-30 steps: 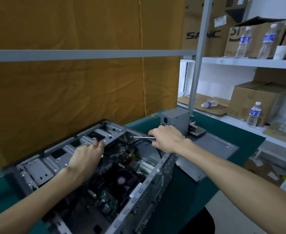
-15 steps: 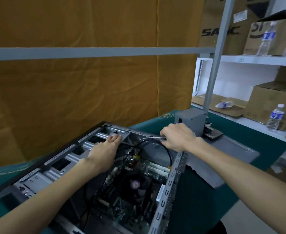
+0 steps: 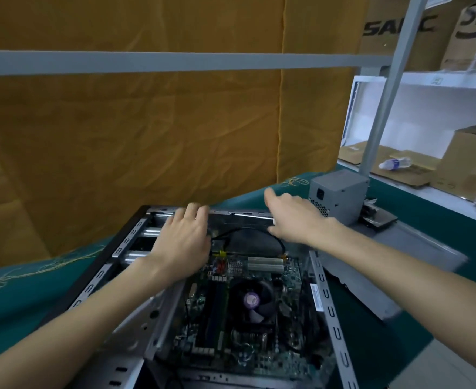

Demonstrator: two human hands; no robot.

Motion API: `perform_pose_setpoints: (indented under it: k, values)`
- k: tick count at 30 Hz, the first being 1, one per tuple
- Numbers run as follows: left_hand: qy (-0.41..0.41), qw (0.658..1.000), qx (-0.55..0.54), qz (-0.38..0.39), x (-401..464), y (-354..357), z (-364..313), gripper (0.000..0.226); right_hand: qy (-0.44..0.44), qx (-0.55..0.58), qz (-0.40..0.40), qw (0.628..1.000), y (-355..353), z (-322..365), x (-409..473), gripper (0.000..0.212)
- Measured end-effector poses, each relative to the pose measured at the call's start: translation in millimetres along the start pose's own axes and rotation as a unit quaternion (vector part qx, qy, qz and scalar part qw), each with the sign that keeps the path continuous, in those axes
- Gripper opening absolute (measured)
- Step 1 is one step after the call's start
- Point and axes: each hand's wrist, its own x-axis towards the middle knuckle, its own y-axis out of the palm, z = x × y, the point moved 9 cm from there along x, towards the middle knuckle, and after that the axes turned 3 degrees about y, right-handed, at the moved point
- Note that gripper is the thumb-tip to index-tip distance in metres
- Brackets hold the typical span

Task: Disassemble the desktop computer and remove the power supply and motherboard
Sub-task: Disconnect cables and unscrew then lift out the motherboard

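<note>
A: Which step is this?

B: The power supply [image 3: 339, 193] already stands outside on the cloth, right of centre. The motherboard [image 3: 248, 301] sits in the open case [image 3: 329, 301], lower centre.

A: And the hands?

B: The left hand [image 3: 182, 242] rests on the case's far-left frame, fingers relaxed. The right hand [image 3: 295, 220] grips a screwdriver [image 3: 248, 215]. Next, I'd judge: seat its tip in a board screw.

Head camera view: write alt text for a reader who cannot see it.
Two bare hands reach over an open desktop computer case on a green table: the left hand rests on its far metal frame, and the right hand holds a screwdriver. The motherboard with its fan remains inside; the grey power supply stands outside on the table.
</note>
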Motion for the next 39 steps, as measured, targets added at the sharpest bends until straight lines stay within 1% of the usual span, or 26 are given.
perform_pose_setpoints:
  k: [1, 2, 4, 5, 7, 9, 11, 13, 14, 15, 17, 18, 20, 22, 24, 25, 26, 27, 30, 31, 32, 34, 36, 37, 39]
  values:
    - [0.035, 0.999, -0.014, -0.018, 7, -3, -4, 0.052, 0.015, 0.054, 0.050, 0.997, 4, -1, -2, 0.042]
    - [0.072, 0.997, -0.030, -0.018, 13, -3, -11, 0.055, 0.024, 0.105, 0.106, 0.989, 8, -1, -5, 0.041]
    - [0.127, 0.991, -0.046, 0.002, 22, -1, -24, 0.056, 0.018, 0.209, 0.201, 0.957, 10, 5, -11, 0.035]
    - [0.142, 0.989, -0.042, 0.002, 25, -1, -29, 0.054, 0.003, 0.249, 0.225, 0.942, 7, 10, -13, 0.032]
    - [0.149, 0.987, -0.037, -0.039, 30, -9, -34, 0.046, -0.027, 0.310, 0.222, 0.924, -4, 16, -13, 0.025]
    - [0.144, 0.981, -0.068, -0.115, 31, -27, -33, 0.028, -0.047, 0.384, 0.208, 0.899, -15, 15, -11, 0.017]
    - [0.142, 0.972, -0.082, -0.166, 32, -41, -29, 0.015, -0.059, 0.441, 0.239, 0.863, -16, 10, -10, 0.018]
    - [0.147, 0.971, -0.061, -0.179, 32, -45, -24, 0.012, -0.058, 0.446, 0.300, 0.841, -11, 5, -11, 0.020]
    - [0.144, 0.972, -0.053, -0.177, 31, -45, -21, 0.011, -0.058, 0.433, 0.319, 0.841, -9, 2, -10, 0.022]
    - [0.135, 0.975, -0.050, -0.168, 31, -43, -18, 0.012, -0.059, 0.422, 0.320, 0.846, -8, -2, -6, 0.025]
    - [0.116, 0.984, -0.036, -0.133, 30, -34, -15, 0.012, -0.062, 0.432, 0.280, 0.855, -15, -9, 3, 0.029]
    - [0.107, 0.988, -0.035, -0.110, 30, -27, -15, 0.011, -0.063, 0.457, 0.251, 0.851, -21, -13, 8, 0.031]
    - [0.081, 0.992, -0.069, -0.062, 31, -17, -14, 0.010, -0.055, 0.528, 0.194, 0.825, -33, -21, 16, 0.033]
    - [0.059, 0.988, -0.142, -0.031, 34, -11, -16, 0.012, -0.044, 0.589, 0.127, 0.797, -45, -29, 21, 0.033]
    - [0.043, 0.977, -0.208, -0.008, 37, -7, -19, 0.015, -0.042, 0.624, 0.051, 0.779, -56, -31, 23, 0.032]
    - [0.039, 0.974, -0.224, 0.000, 38, -6, -23, 0.016, -0.041, 0.628, 0.016, 0.777, -62, -30, 23, 0.032]
    - [0.038, 0.973, -0.228, 0.006, 40, -4, -26, 0.016, -0.045, 0.619, -0.017, 0.784, -67, -27, 23, 0.032]
    - [0.039, 0.973, -0.227, 0.013, 41, -2, -28, 0.015, -0.053, 0.596, -0.048, 0.800, -71, -25, 23, 0.032]
    - [0.055, 0.976, -0.211, 0.017, 42, 4, -32, 0.006, -0.073, 0.489, -0.127, 0.860, -72, -18, 17, 0.032]
    - [0.064, 0.978, -0.198, 0.010, 42, 4, -32, 0.005, -0.073, 0.469, -0.145, 0.868, -69, -18, 15, 0.031]
    - [0.076, 0.981, -0.177, -0.002, 42, 5, -30, 0.008, -0.069, 0.462, -0.159, 0.870, -64, -20, 12, 0.031]
    - [0.083, 0.989, -0.123, -0.028, 41, 7, -23, 0.022, -0.046, 0.477, -0.176, 0.860, -52, -29, 9, 0.031]
    - [0.062, 0.992, -0.095, -0.049, 40, 9, -13, 0.032, -0.013, 0.506, -0.167, 0.846, -37, -39, 7, 0.031]
    - [0.062, 0.991, -0.094, -0.066, 39, 7, -11, 0.033, -0.004, 0.512, -0.155, 0.845, -30, -40, 7, 0.031]
    - [0.098, 0.985, -0.100, -0.102, 37, 0, -19, 0.028, -0.011, 0.497, -0.136, 0.857, -21, -32, 7, 0.029]
